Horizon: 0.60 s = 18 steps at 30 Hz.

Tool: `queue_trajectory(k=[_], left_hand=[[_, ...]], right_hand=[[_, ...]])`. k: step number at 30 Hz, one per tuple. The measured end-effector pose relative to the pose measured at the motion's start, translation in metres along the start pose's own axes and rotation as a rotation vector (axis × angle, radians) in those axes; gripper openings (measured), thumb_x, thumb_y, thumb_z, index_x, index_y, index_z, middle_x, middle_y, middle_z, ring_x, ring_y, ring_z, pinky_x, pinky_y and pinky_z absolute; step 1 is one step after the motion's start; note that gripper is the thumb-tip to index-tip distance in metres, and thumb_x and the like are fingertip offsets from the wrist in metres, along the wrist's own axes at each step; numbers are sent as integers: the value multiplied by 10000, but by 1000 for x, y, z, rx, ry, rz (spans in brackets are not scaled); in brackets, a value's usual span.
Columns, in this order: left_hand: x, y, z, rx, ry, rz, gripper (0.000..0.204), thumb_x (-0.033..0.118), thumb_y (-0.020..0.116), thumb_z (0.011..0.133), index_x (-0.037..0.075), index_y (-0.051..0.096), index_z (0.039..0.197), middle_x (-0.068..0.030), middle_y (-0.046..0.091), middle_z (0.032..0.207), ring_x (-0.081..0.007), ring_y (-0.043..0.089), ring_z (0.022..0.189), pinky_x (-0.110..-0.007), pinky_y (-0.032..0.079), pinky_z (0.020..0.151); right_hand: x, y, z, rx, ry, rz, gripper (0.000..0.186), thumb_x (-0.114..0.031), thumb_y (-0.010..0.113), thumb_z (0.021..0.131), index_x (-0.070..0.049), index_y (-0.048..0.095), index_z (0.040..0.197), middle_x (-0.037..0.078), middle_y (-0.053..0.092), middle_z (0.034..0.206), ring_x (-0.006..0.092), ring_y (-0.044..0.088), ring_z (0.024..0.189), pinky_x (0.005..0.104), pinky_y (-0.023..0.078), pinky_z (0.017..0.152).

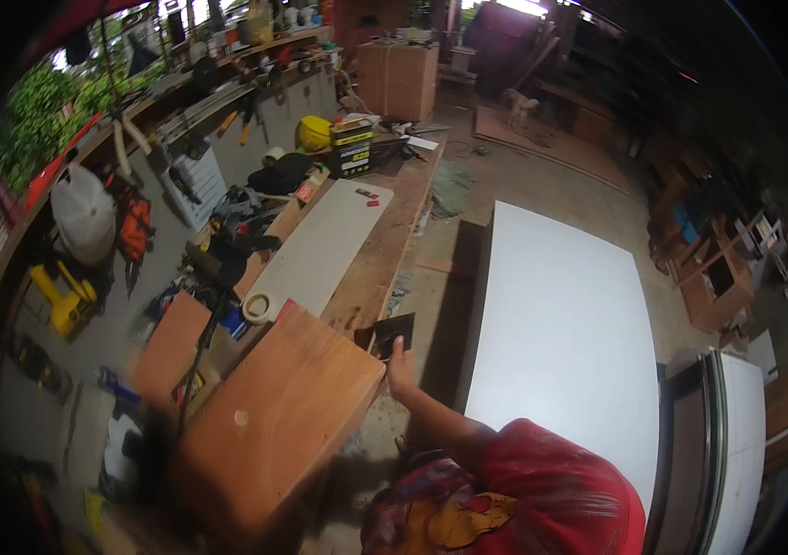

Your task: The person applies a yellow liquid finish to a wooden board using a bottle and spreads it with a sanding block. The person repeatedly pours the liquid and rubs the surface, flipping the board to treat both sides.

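Note:
My right hand (400,372), at the end of a red-sleeved arm, grips a dark flat square piece (395,335) with the thumb laid over its face. Its exact kind I cannot make out. The hand is beside the near corner of a brown wooden box (288,407), at the edge of the long workbench (383,294). My left hand does not show. Farther up the bench lies a pale long board (325,242) with small red pieces (371,197) on it. A roll of tape (256,308) rests near the board's close end.
To my right stands a large white-topped panel or cabinet (560,314). Tools crowd the wall side, with a yellow tool (63,298) and a white cap (84,215). A black-and-yellow box (351,148) stands on the bench. A dog (521,107) is at the back.

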State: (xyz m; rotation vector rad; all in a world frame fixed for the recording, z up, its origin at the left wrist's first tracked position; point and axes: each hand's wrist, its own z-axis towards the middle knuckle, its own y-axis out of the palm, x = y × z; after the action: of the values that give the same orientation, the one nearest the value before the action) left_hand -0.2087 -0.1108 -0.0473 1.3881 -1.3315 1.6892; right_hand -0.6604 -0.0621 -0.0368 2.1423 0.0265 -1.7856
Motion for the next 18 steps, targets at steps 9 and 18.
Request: queue_trajectory(k=[9,18], left_hand=[[-87,-81,26,226,170,-208,473,191,625,982,-4,481,1388,-148,533,1384,-248,521,1278,-388,408,1104],[-13,-129,-11,156,66,-269,393,104,730,836,11,532,1162,-113,650,997,-194,637,950,-354,510,842]], right_hand=[[-34,-112,-4,-72,245,161,466,-590,460,1021,-134,557,1011,33,617,745,93,456,501,221,335,433],[-143,-65,-64,-120,-129,14,451,-458,550,1037,-14,614,1071,29,537,813,124,460,711,275,366,624]])
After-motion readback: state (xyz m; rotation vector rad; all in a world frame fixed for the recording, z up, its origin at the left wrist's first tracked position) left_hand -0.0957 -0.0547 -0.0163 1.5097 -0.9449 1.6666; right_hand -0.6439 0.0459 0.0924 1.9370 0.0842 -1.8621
